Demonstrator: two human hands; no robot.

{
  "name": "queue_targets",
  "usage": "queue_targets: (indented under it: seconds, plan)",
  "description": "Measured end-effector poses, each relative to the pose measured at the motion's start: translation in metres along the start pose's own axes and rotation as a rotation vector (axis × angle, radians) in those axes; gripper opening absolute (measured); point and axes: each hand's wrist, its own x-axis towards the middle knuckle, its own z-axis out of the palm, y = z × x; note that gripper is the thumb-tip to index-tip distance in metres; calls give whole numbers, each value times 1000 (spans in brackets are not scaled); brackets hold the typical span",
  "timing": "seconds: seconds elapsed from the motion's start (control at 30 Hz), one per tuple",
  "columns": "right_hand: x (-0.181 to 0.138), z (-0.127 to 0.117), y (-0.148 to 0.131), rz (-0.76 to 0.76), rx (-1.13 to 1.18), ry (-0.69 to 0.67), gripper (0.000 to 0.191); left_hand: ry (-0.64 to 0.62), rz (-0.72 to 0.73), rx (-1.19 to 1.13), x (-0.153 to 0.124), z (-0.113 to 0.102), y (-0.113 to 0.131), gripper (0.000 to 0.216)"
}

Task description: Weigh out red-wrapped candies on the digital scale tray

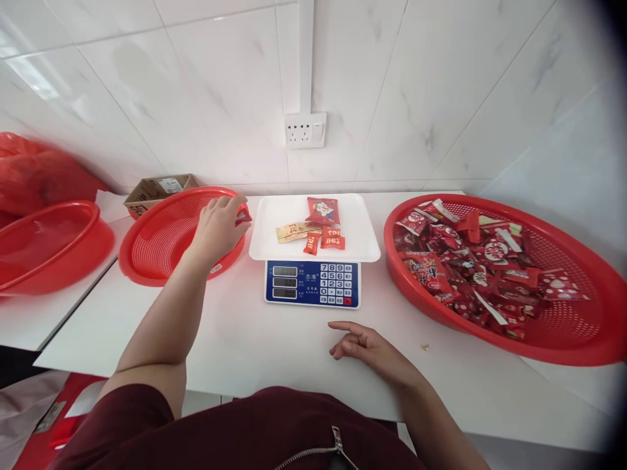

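Observation:
My left hand (220, 220) is closed around a small red wrapped snack packet (243, 216), above the right rim of the left red basket (147, 245). Just to its right stands a digital scale (312, 284) with a white weighing tray (360, 225). On that tray lie a larger red packet (323, 211), a long beige sachet (294, 232) and two small red packets (333, 239). My right hand (369, 349) is over the white table in front of the scale, index finger stretched out, holding nothing.
A big red basket (602, 329) on the right holds several red snack packets (470, 261). At the left are a red basin (93, 245), a red plastic bag (44, 173) and a cardboard box (159, 189). A tiny gold-coloured bit (425, 348) lies on the table (235, 339). Behind is a tiled wall with a socket (305, 130).

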Motion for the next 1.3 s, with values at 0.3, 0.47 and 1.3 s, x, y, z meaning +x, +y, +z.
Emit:
queue_targets:
  seconds: [0.3,0.47,1.3]
  plan:
    - [1,-1,5,-21,86,35,49,-247,647,84,18,60,68,44]
    - [1,1,5,-41,102,67,51,-221,658,163,27,55,80,24]
    - [3,3,8,-68,102,79,50,-308,469,-56,35,67,132,23]
